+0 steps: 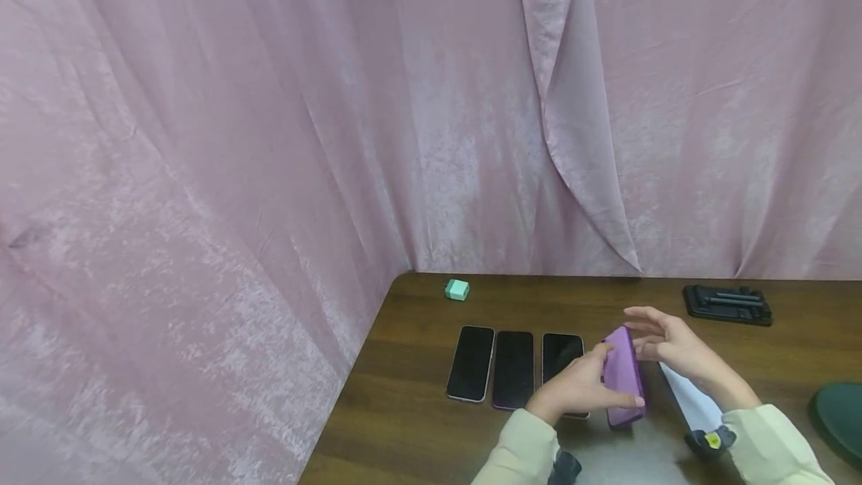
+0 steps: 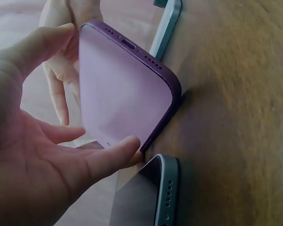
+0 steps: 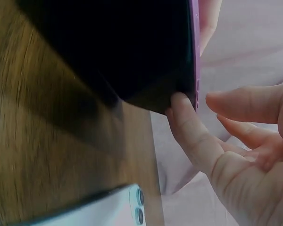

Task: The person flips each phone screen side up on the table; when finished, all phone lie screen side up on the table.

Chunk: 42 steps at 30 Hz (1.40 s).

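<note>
A phone in a purple case (image 1: 622,380) stands tilted on its edge above the table, its purple back toward the left hand (image 1: 578,386). That hand holds it by the edges, thumb on one side and fingers on the other. In the right wrist view the phone's dark screen (image 3: 132,52) faces the right hand (image 3: 245,155). A fingertip there touches the screen near the edge, while the thumb stays apart from the case. Three phones lie in a row, dark screens up: one at left (image 1: 470,364), one in the middle (image 1: 514,370), one partly behind the left hand (image 1: 562,354).
A white phone (image 3: 89,212) lies by the right forearm. Farther back are a mint charger plug (image 1: 457,290) and a black tray with slim tools (image 1: 727,304). A dark green rounded object (image 1: 840,418) sits at the right edge. Pink curtains (image 1: 471,133) hang behind the wooden table (image 1: 397,365).
</note>
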{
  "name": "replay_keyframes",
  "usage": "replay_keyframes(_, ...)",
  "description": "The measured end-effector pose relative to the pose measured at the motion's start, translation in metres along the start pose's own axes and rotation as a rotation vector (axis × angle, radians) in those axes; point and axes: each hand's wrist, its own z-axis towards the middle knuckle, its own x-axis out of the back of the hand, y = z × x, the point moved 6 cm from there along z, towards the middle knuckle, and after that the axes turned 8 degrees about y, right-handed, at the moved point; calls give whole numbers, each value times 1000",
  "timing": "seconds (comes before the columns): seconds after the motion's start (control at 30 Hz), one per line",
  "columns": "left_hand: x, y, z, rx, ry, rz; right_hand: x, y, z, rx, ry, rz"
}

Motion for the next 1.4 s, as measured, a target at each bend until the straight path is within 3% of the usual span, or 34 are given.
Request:
replay_keyframes(0.27, 5, -2, 0, 9, -40, -157, -11, -2, 2, 15, 13, 15)
replay_keyframes(0.6, 6, -6, -3, 43, -68, -247, -21, 12, -3, -115, -67, 88)
replay_keyframes(0.73, 6, -7, -1, 55, -70, -360, -23, 17, -3, -168, -112, 84)
replay_keyframes(0.87, 5, -7, 1, 50, -71, -464, -26, 20, -4, -171, -156, 84)
replay_keyframes(1.07, 5, -5, 1, 25, -64, -485, -29, 22, -9, -215, -145, 103)
replay_keyframes(1.4, 13, -2, 1, 44, -3, -374, -30, 21, -8, -271, -21, -76)
